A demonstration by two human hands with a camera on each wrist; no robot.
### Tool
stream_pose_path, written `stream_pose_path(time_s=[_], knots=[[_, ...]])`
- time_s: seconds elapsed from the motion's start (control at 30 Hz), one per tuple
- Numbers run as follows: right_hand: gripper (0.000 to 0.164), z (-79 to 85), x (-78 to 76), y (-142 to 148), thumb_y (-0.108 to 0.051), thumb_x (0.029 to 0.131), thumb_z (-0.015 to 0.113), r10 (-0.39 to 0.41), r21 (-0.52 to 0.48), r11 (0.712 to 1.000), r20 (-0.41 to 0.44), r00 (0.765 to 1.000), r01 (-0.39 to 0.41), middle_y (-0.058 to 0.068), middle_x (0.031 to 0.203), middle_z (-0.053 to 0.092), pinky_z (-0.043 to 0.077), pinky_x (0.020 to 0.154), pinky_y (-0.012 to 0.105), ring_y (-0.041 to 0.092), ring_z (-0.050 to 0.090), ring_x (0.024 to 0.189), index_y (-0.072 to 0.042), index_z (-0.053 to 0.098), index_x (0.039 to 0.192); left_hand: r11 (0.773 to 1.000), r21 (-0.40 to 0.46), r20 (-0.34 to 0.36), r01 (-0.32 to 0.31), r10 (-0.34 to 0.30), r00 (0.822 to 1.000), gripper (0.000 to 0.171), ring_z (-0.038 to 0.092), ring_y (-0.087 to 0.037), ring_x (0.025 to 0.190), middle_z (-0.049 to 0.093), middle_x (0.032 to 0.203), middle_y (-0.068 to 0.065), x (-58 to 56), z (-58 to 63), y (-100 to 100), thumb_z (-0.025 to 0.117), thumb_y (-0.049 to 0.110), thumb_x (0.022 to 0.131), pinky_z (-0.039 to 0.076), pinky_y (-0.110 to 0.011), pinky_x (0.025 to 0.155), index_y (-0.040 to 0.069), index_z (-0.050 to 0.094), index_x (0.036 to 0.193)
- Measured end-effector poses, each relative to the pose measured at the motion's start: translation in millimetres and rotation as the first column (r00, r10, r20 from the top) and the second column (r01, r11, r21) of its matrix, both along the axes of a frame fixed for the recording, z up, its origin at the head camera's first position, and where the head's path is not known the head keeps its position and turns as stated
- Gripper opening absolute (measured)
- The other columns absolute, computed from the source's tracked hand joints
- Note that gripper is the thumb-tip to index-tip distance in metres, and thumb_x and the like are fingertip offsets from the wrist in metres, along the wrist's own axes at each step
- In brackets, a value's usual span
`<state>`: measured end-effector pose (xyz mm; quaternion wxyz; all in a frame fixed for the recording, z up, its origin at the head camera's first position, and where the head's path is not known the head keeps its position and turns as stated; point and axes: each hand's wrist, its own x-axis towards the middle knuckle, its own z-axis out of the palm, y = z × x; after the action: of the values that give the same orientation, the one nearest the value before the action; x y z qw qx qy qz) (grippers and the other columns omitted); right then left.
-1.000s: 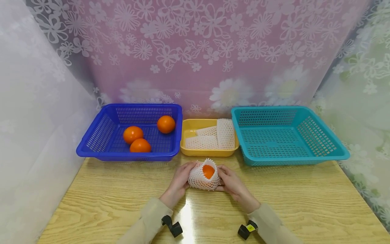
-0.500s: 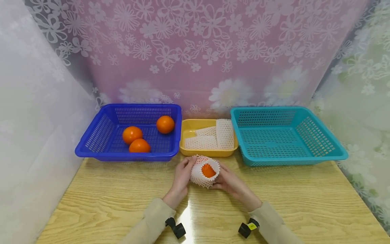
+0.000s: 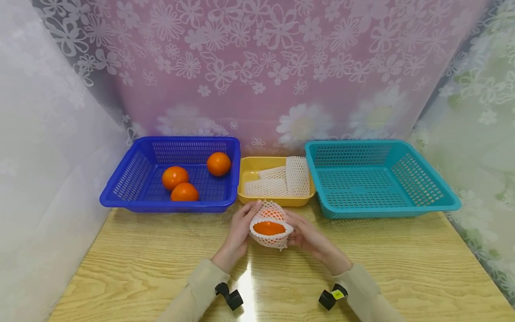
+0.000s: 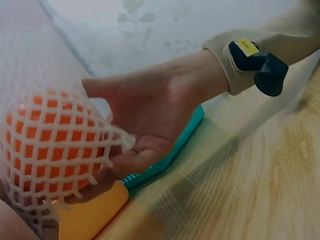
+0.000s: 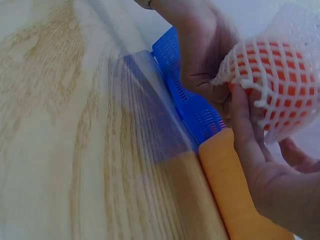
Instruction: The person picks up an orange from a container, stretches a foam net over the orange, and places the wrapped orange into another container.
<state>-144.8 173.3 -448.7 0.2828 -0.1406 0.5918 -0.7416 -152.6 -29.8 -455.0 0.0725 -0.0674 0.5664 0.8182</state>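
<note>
Between my hands, above the table, is an orange (image 3: 268, 228) inside a white foam net sleeve (image 3: 272, 243). The sleeve's mouth gapes towards me and bares part of the fruit. From the left, my left hand (image 3: 237, 232) grips the sleeve, and the right wrist view shows its curled fingers (image 5: 205, 82) at the net's edge. My right hand (image 3: 314, 241) holds the other side; in the left wrist view its thumb and fingers (image 4: 137, 160) pinch the net's rim. Some fingertips are hidden behind the net.
At the back left, a blue basket (image 3: 141, 203) holds three oranges (image 3: 185, 192). Several flat foam nets (image 3: 297, 176) lie in a yellow tray (image 3: 277, 202) in the middle. A teal basket (image 3: 386, 209) stands at the right. Curtains enclose the wooden table (image 3: 141, 268).
The sleeved orange has turned in my hands. Its opening has gone from a round gap to a wide slit across the front. My left fingers have shifted up the sleeve. Baskets stay put.
</note>
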Motion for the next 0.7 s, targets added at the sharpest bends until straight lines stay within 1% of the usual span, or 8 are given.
stream_pose_path(time_s=[0.13, 0.23, 0.27, 0.33, 0.4, 0.47, 0.57, 0.7], knots=[[0.071, 3.0, 1.7, 0.2, -0.032, 0.108, 0.044, 0.047, -0.02, 0.999, -0.03, 0.998, -0.048, -0.004, 0.117, 0.068, 0.056, 0.08, 0.027, 0.012, 0.067, 0.095, 0.01, 0.014, 0.156, 0.998, 0.035, -0.019, 0.052, -0.051, 0.998, 0.013, 0.061, -0.01, 0.095, 0.066, 0.099, 0.004, 0.8, -3.1, 1.3, 0.064, 0.027, 0.102, 0.052, -0.023, 0.083, 0.017, 0.068, 0.095], [0.074, 6.0, 3.3, 0.4, -0.036, 0.108, 0.044, 0.049, -0.037, 0.998, -0.036, 0.998, -0.05, -0.004, 0.122, 0.065, 0.056, 0.083, 0.028, 0.013, 0.066, 0.101, 0.007, 0.01, 0.158, 0.995, 0.059, -0.034, 0.074, -0.072, 0.997, 0.014, 0.061, -0.01, 0.096, 0.067, 0.097, 0.005, 3.3, -2.6, 3.3, 0.06, 0.023, 0.103, 0.051, -0.023, 0.086, 0.015, 0.069, 0.097], [0.074, 7.0, 3.6, 0.3, -0.036, 0.109, 0.044, 0.048, -0.042, 0.998, -0.036, 0.998, -0.05, -0.004, 0.124, 0.063, 0.055, 0.086, 0.029, 0.013, 0.064, 0.103, 0.005, 0.009, 0.159, 0.995, 0.06, -0.039, 0.079, -0.077, 0.996, 0.017, 0.061, -0.009, 0.097, 0.068, 0.098, 0.005, 4.5, -2.0, 3.5, 0.059, 0.024, 0.104, 0.051, -0.023, 0.087, 0.012, 0.071, 0.103], [0.073, 8.8, 3.8, -0.3, -0.038, 0.108, 0.043, 0.031, -0.044, 0.998, -0.033, 0.999, -0.033, -0.004, 0.127, 0.061, 0.054, 0.088, 0.03, 0.013, 0.063, 0.107, 0.002, 0.011, 0.16, 0.995, 0.058, -0.027, 0.087, -0.085, 0.996, 0.029, 0.062, -0.008, 0.099, 0.069, 0.101, 0.006, 6.5, 0.2, 3.2, 0.058, 0.028, 0.104, 0.051, -0.022, 0.089, 0.006, 0.069, 0.118], [0.071, 10.1, 3.9, -0.9, -0.04, 0.108, 0.042, 0.009, -0.047, 0.999, -0.031, 0.999, -0.01, -0.004, 0.128, 0.059, 0.053, 0.089, 0.03, 0.014, 0.061, 0.109, 0.0, 0.013, 0.159, 0.992, 0.057, -0.003, 0.113, -0.113, 0.994, 0.044, 0.063, -0.007, 0.096, 0.07, 0.102, 0.005, 7.9, 1.9, 2.2, 0.056, 0.036, 0.104, 0.051, -0.021, 0.084, -0.001, 0.065, 0.127], [0.068, 11.3, 4.1, -1.5, -0.039, 0.108, 0.041, -0.014, -0.055, 0.998, -0.026, 1.0, 0.013, -0.004, 0.129, 0.058, 0.053, 0.09, 0.03, 0.013, 0.061, 0.11, -0.001, 0.016, 0.159, 0.987, 0.055, 0.011, 0.153, -0.153, 0.988, 0.058, 0.062, -0.005, 0.094, 0.07, 0.104, 0.006, 9.0, 3.4, 1.1, 0.05, 0.046, 0.105, 0.051, -0.019, 0.079, -0.004, 0.06, 0.133], [0.06, 12.3, 4.7, -2.7, -0.035, 0.109, 0.041, -0.064, -0.076, 0.995, -0.004, 0.998, 0.063, -0.003, 0.128, 0.059, 0.054, 0.09, 0.031, 0.014, 0.063, 0.109, -0.004, 0.021, 0.156, 0.973, 0.077, 0.042, 0.217, -0.221, 0.974, 0.071, 0.063, -0.007, 0.089, 0.07, 0.105, 0.004, 9.5, 5.1, 0.0, 0.04, 0.06, 0.104, 0.051, -0.02, 0.072, -0.001, 0.057, 0.136], [0.043, 13.5, 6.5, -5.9, -0.027, 0.109, 0.046, -0.194, -0.074, 0.978, 0.054, 0.98, 0.197, 0.0, 0.125, 0.059, 0.056, 0.087, 0.03, 0.014, 0.066, 0.104, -0.009, 0.035, 0.146, 0.962, 0.098, 0.068, 0.256, -0.263, 0.962, 0.081, 0.065, -0.011, 0.093, 0.068, 0.119, -0.005, 9.9, 5.4, -0.1, 0.034, 0.069, 0.101, 0.053, -0.025, 0.075, 0.003, 0.047, 0.146]])
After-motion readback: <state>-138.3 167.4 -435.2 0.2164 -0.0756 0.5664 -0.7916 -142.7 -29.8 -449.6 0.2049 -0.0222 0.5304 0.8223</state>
